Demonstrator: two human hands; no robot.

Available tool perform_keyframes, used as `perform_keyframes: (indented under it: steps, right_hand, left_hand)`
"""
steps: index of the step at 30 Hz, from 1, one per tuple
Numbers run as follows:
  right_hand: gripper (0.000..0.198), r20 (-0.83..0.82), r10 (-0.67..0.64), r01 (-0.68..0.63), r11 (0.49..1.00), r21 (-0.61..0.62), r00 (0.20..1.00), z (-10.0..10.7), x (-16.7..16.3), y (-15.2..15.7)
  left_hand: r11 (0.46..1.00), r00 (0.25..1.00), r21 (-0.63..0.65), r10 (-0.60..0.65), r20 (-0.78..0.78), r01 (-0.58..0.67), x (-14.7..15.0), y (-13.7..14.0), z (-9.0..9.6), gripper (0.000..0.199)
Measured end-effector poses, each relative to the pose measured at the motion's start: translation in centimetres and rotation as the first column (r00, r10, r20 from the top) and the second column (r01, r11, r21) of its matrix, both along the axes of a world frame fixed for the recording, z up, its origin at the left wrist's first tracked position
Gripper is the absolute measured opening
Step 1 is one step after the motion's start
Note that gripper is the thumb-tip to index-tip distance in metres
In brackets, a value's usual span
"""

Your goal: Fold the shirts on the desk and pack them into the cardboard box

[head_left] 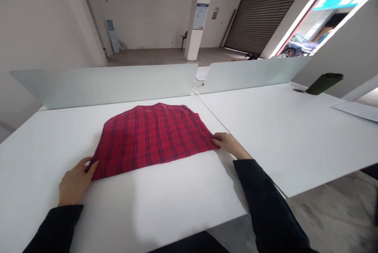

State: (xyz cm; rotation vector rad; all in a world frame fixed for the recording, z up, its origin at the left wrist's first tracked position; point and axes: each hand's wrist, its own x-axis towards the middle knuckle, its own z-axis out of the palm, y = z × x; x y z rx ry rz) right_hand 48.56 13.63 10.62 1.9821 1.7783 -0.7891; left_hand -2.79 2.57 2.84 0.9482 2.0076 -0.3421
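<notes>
A red plaid cloth (150, 139) with dark blue stripes, perhaps a folded shirt, lies spread on the white table (177, 202). My left hand (76, 180) pinches its near left corner between thumb and fingers. At the near right corner, my right hand (228, 143) grips the edge in the same way. The near edge runs fairly straight between both hands, slanting up to the right. Toward the back the cloth is rounded and slightly raised. A small dark spot shows at its far edge, too small to name.
Frosted partition panels (124, 85) stand along the table's back edge. A seam divides this table from the adjoining tabletop (274, 127) on the right. There, a dark green object (325, 83) stands near a round cable hole, and a white sheet (358, 111) lies at the right.
</notes>
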Motion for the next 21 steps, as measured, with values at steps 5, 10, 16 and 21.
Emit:
perform_keyframes:
  steps: [5,10,16,21]
  right_hand:
    - [0.017,-0.132,-0.08,0.055,0.982,-0.181,0.988,2.7,1.4,-0.2]
    - [0.035,-0.105,-0.226,0.236,0.967,0.097,0.968,0.6,0.3,0.4]
    - [0.015,-0.026,-0.1,0.103,0.979,0.173,0.995,-1.3,-1.4,0.4]
    - [0.013,-0.014,-0.07,0.071,0.993,0.096,0.997,0.3,-0.2,0.0]
  left_hand:
    - [1.0,1.0,0.0,0.025,-0.006,-0.025,-0.3,0.0,0.5,0.058]
    - [1.0,1.0,0.004,0.007,-0.025,-0.007,0.2,0.3,0.9,0.059]
    - [0.999,0.999,-0.016,-0.03,0.024,0.031,0.1,-0.2,0.1,0.052]
    - [0.997,0.994,-0.058,-0.05,0.096,0.055,-0.9,-0.4,-0.1,0.041]
